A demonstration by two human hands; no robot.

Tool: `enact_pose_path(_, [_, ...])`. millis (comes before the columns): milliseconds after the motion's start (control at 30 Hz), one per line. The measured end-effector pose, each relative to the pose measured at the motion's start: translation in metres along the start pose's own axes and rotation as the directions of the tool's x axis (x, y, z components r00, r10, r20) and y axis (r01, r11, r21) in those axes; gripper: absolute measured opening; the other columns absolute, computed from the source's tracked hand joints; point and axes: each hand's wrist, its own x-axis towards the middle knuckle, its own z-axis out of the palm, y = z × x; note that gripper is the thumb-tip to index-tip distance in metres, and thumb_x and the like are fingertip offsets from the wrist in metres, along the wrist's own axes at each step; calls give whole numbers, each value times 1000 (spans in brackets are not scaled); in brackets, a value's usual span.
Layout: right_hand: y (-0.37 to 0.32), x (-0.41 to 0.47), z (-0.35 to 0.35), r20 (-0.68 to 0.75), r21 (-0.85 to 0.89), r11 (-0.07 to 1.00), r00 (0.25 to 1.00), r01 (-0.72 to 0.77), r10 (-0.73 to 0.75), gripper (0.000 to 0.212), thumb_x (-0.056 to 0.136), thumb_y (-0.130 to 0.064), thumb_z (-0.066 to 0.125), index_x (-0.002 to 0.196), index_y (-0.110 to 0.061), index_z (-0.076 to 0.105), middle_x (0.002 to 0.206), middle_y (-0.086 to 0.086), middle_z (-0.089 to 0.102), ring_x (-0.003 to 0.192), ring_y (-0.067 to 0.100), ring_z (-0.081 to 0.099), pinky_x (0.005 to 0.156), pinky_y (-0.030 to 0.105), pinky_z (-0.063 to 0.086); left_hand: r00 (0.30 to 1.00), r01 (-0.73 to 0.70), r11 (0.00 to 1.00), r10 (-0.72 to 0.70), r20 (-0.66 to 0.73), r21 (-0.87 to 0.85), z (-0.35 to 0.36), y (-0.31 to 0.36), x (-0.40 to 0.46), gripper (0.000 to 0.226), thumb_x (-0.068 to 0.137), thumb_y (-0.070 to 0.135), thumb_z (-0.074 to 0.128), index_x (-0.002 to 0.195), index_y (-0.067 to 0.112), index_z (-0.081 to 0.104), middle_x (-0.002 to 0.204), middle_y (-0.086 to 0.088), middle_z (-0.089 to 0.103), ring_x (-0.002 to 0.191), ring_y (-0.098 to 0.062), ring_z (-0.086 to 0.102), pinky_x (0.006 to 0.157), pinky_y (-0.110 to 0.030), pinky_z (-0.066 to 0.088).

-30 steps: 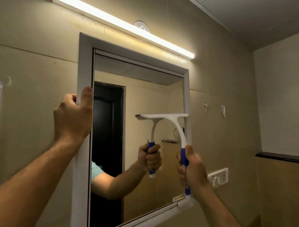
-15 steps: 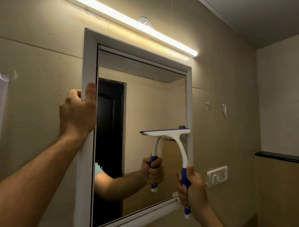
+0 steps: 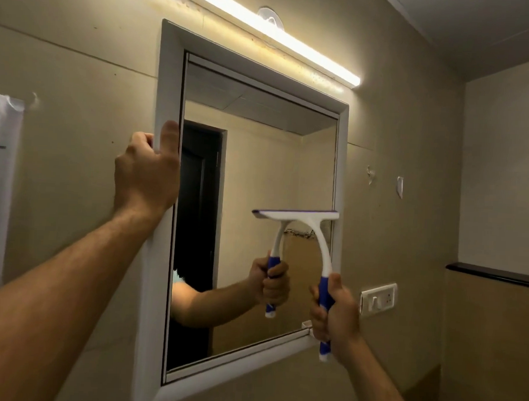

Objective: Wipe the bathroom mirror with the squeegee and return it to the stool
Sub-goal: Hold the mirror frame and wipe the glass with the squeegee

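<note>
Squeegee (image 3: pixel 299 217) blade lies against the mirror (image 3: pixel 258 175), right hand (image 3: pixel 334 315) gripping its handle, left hand (image 3: pixel 146 174) clasping the frame (image 3: pixel 168 75).

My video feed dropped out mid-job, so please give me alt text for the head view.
A right hand grips a blue-and-white squeegee with its blade against the right side of a white-framed wall mirror, while the left hand holds the frame's left edge. A lit tube light runs above; a switch plate sits to the right.
</note>
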Motion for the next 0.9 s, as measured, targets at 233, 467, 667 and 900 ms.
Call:
enact_pose_path(233, [-61, 29, 8, 20, -24, 989, 990, 144, -143, 55, 92, -62, 33, 63, -23, 58, 47, -5, 42, 34, 10, 32, 33, 20, 28, 957, 256, 933, -207, 203, -255, 36, 2, -14, 61, 95, 63, 23, 88, 11, 54, 59, 6, 40, 48, -3, 35, 43, -14, 21])
enact_pose_path(467, [-148, 89, 31, 43, -43, 988, 988, 151, -149, 54, 94, -61, 26, 67, -20, 48, 46, -6, 37, 34, 9, 27, 31, 20, 25, 413, 898, 135, 73, 908, -420, 184, 32, -58, 36, 70, 47, 31, 73, 30, -1, 52, 4, -21, 31, -32, -16, 65, 11, 4])
enact_pose_path(667, [-96, 75, 19, 36, -14, 997, 996, 81, -80, 58, 94, -63, 24, 64, -21, 51, 47, -5, 36, 33, 10, 26, 32, 20, 24, 255, 960, -11, 446, 858, -279, 247, -38, -83, 35, 80, 44, 46, 55, 26, 29, 36, 16, 11, 24, 0, 4, 36, -3, 1])
enact_pose_path(900, [-85, 62, 14, 0, -62, 988, 989, 144, -145, 56, 95, -60, 28, 66, -20, 54, 50, -3, 38, 36, 12, 28, 34, 22, 26, 106, 993, -39, 736, 669, -114, 258, -63, -84, 35, 90, 47, 40, 65, 23, 39, 41, 10, 29, 28, -5, 26, 31, -13, 18])
